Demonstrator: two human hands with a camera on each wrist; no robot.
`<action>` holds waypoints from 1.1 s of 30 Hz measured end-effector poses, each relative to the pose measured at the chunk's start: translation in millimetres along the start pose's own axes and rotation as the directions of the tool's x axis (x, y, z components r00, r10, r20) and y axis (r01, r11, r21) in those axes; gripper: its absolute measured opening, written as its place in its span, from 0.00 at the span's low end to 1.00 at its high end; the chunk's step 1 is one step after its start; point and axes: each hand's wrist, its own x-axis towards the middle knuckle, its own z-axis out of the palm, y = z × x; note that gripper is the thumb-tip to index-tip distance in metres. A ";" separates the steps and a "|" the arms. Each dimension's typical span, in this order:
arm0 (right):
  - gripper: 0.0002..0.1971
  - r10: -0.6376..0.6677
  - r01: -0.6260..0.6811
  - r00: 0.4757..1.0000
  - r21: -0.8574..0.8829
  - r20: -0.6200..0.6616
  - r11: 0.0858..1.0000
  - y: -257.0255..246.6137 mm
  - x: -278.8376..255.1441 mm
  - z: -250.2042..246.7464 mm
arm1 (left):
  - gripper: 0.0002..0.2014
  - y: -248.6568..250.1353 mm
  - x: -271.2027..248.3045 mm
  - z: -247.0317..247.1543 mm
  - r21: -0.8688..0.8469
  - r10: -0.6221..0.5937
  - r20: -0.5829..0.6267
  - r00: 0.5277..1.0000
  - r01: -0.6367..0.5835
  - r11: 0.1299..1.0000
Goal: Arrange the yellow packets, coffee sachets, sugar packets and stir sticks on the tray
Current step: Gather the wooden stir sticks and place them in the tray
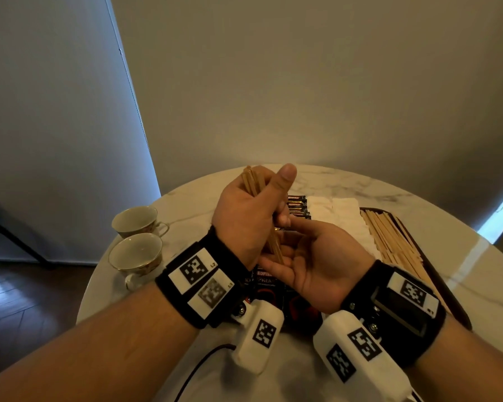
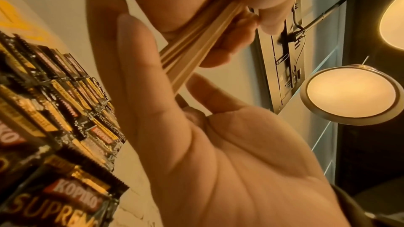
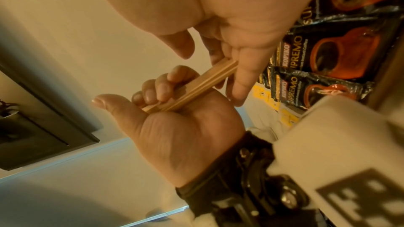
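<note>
Your left hand (image 1: 249, 219) is fisted round a bundle of sticks (image 1: 251, 181), held upright above the middle of the tray (image 1: 436, 274), while your right hand (image 1: 314, 259) lies palm up with fingers relaxed, the bundle's lower ends standing in its palm. From largest to smallest: the marble table (image 1: 317, 181) carries the dark tray, and on the tray lie white sugar packets (image 1: 340, 213), a spread of loose sticks (image 1: 389, 236) along the right edge, and rows of black coffee sachets (image 2: 65, 103) beneath your hands. The wrist views catch a bit of yellow packets (image 3: 264, 96) at the far end of the sachets. Two cups (image 1: 137, 252) stand off the tray at your left. You seem to be squaring up this last handful, tapping its ends level against the open palm, so the sticks step looks nearly done and the rest of the tray already filled. Next, I judge, you need to carry the bundle right and lay it down parallel with the sticks already there, loosening the fist gently so they do not scatter over the sugar. The sticks are thin, flat, pale wood, packed flush in your grip; they look light and likely to slip apart.
</note>
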 end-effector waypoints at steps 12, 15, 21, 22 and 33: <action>0.15 -0.044 0.043 0.999 -0.122 -0.009 0.992 -12.6 -1.3 -14.8 | 0.35 2.7 5.9 14.5 0.233 -0.045 -0.069 0.997 0.060 0.971; 0.13 -0.217 0.179 0.975 -0.442 -0.038 0.879 -22.7 -7.2 -24.7 | 0.37 2.9 19.6 18.1 0.213 -0.091 -0.106 0.990 0.112 0.971; 0.10 -0.510 0.355 0.834 -0.912 0.211 0.204 -65.5 -38.2 -26.5 | 0.34 -0.8 42.3 52.9 -0.013 -0.370 0.011 0.929 0.370 0.929; 0.10 -0.518 0.335 0.826 -0.932 0.220 0.140 -72.3 -40.8 -27.7 | 0.30 -1.7 45.6 61.2 -0.063 -0.412 0.026 0.911 0.413 0.908; 0.05 -0.538 0.063 0.824 -0.915 -0.179 0.400 -134.6 -34.1 -97.4 | 0.15 -28.6 69.1 146.1 0.326 -0.675 0.095 0.732 0.618 0.716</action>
